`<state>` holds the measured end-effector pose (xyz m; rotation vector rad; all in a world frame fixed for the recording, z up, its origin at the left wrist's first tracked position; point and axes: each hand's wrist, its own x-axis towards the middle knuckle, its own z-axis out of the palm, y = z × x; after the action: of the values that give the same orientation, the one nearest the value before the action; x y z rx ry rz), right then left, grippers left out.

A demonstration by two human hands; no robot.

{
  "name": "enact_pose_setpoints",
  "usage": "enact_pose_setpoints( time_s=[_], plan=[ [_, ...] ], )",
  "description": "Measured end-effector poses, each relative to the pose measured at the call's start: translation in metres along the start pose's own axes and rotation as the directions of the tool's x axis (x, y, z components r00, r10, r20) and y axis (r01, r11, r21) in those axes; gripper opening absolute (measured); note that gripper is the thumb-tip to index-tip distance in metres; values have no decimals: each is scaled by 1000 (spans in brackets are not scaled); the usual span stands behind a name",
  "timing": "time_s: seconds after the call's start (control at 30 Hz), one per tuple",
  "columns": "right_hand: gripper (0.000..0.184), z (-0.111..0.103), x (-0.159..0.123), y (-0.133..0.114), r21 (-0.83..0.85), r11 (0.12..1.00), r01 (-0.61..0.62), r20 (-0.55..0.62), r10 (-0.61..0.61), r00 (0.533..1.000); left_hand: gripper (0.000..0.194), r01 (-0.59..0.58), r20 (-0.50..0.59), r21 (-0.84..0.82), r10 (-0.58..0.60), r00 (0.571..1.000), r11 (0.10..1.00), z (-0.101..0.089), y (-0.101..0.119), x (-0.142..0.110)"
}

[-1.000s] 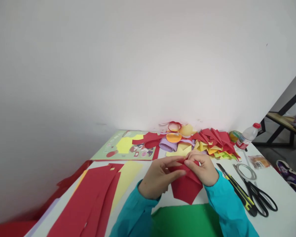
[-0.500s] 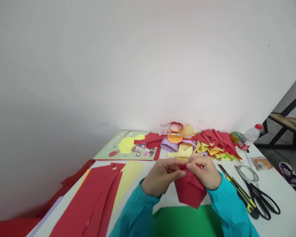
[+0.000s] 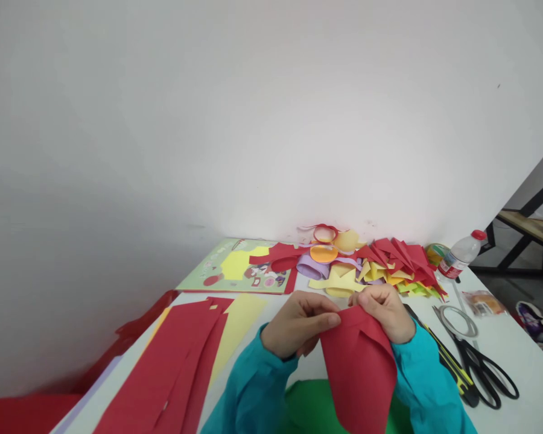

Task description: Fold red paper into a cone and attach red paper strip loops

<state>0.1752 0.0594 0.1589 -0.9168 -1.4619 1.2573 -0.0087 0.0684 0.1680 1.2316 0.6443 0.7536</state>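
In the head view, the left hand [image 3: 298, 328] and the right hand [image 3: 387, 307] meet over the near part of the worktop [image 3: 525, 361], both coming out of bright blue sleeves [image 3: 253, 380]. Each has its thumb and fingers drawn together in a pinch on one piece of red paper [image 3: 362, 374]: the left hand grips the upper left corner, the right hand the top edge farther right. The paper hangs down from their fingers, its right side folded over in a loose flap and its lower part in front of a green cloth [image 3: 312, 401]. To the left lie long red sheets [image 3: 158, 355], overlapping, with a pale yellow sheet [image 3: 235, 322] beside them. Behind the left hand, a light green book [image 3: 201, 274] carries a bright yellow paper piece [image 3: 242, 263]. Farther right, near the wall [image 3: 271, 120], come a purple paper roll [image 3: 314, 267], a red paper ring [image 3: 326, 234] and a pile of folded red pieces [image 3: 402, 256]. Beyond these stands a bottle [image 3: 464, 253] with a red cap. To the right of the right hand lie a yellow and black cutter [image 3: 455, 364], black-handled scissors [image 3: 477, 361] and a pale ring [image 3: 473, 328] touching the scissors, with a small packet [image 3: 484, 303] just behind.
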Motion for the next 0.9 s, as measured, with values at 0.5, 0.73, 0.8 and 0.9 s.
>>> enact_pose_setpoints(
  time_s=[0.5, 0.73, 0.8, 0.9],
  plan=[
    [41, 10, 1, 3, 415, 897, -153, 52, 144, 988, 46, -39, 132, -179, 64, 989, 983, -2, -12, 8],
    [38, 1, 6, 7, 350, 923, -160, -23, 179, 984, 58, -16, 23, -80, 18, 1000, 997, -5, -13, 12],
    [40, -2, 7, 10, 337, 927, -166, -18, 183, 983, 56, -12, 38, -63, 14, 999, 998, -7, -13, 12],
    [40, -3, 9, 13, 334, 923, -189, 5, 199, 980, 45, -25, 79, -70, 30, 996, 997, -8, -12, 11]
  ],
)
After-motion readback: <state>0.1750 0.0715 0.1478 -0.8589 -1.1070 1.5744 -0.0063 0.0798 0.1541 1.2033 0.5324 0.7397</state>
